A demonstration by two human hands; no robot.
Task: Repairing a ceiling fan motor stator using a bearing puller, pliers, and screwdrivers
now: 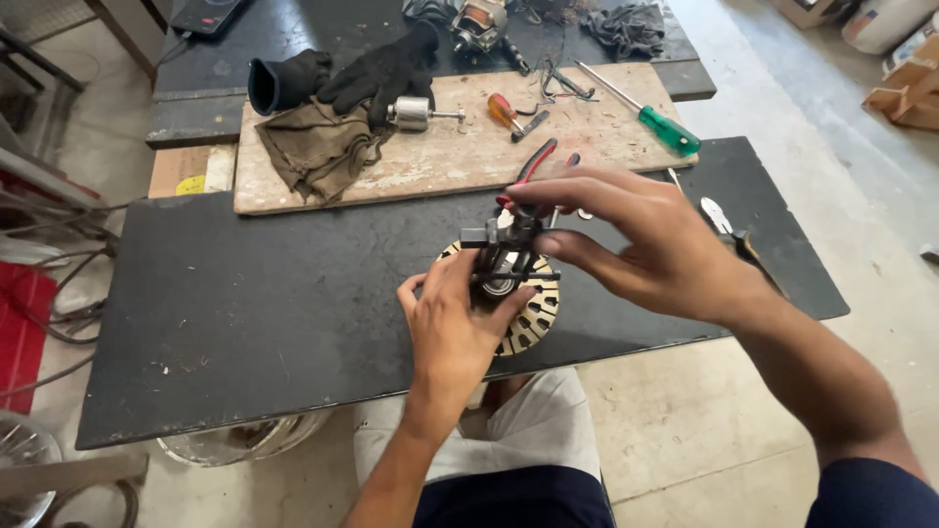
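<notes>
A round slotted metal motor core (533,318) lies on the black board (245,313) near its front edge. A small black puller tool (509,249) stands on its centre. My left hand (452,328) grips the core and the tool's lower legs from the near side. My right hand (636,240) reaches in from the right, with thumb and fingers pinching the top of the black tool.
A wooden plank (440,161) behind holds a brown rag (318,147), black gloves (377,73), a small metal rotor (416,113), red-handled pliers (533,161), an orange-handled tool (503,110) and a green-handled screwdriver (665,127). Cutters (724,220) lie at the board's right. Cables lie on the floor at the left.
</notes>
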